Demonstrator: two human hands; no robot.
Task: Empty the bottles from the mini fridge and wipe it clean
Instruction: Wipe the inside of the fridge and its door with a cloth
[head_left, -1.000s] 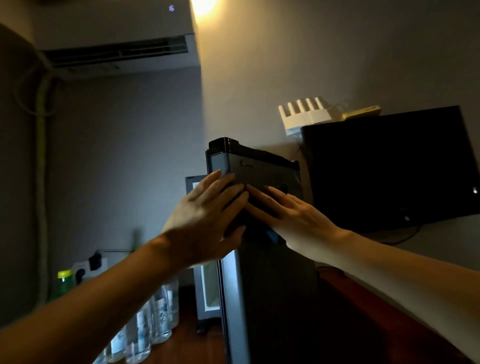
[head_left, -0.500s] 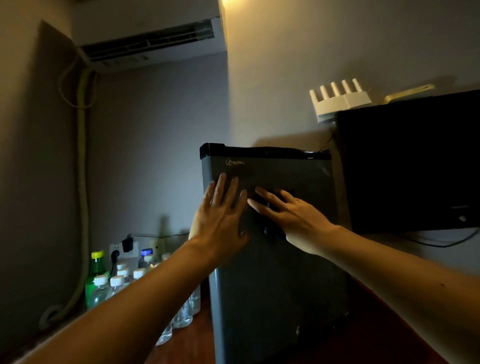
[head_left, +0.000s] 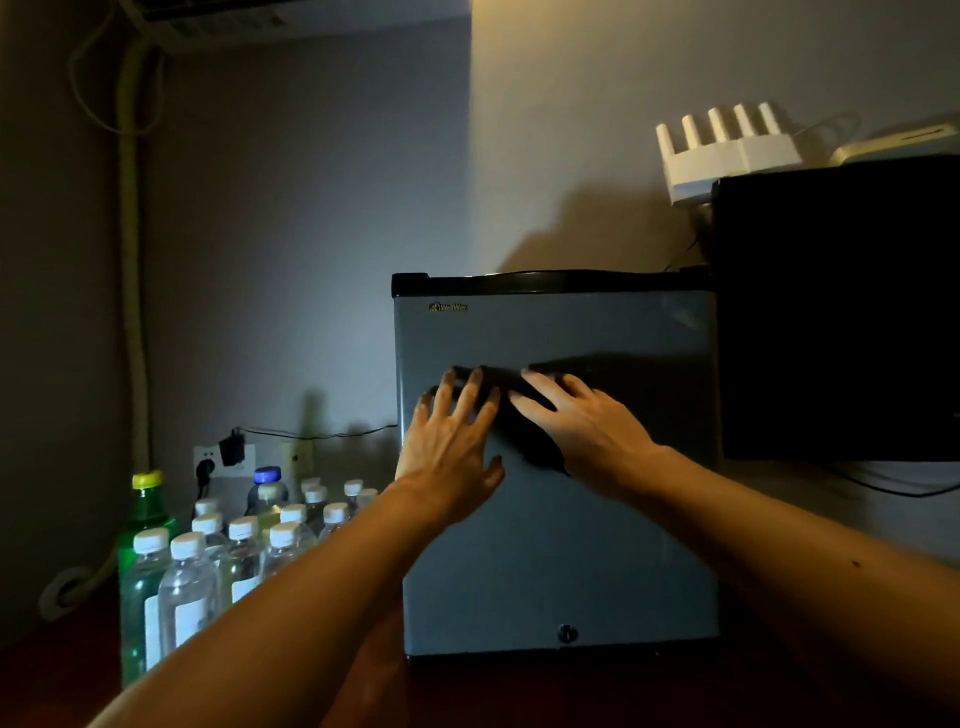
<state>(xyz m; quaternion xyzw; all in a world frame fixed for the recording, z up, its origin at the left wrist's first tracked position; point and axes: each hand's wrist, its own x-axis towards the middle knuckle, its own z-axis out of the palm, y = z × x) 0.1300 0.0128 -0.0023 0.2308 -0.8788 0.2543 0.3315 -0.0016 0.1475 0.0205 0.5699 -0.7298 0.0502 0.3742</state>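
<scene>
Fridge (head_left: 556, 545) door shut, on the wood top. Left hand (head_left: 451, 457) flat on door, fingers spread. Right hand (head_left: 576, 421) flat too, fingers spread, maybe on a dark cloth, hard to tell. Bottles (head_left: 218, 561) out, left of fridge. Looks like last step: wiping or closing. Next, probably rub across door.

One mini fridge (head_left: 556, 519), two hands, one green bottle (head_left: 147, 512).

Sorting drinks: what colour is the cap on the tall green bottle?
Yellow cap on the tall green plastic bottle, head view.
</scene>
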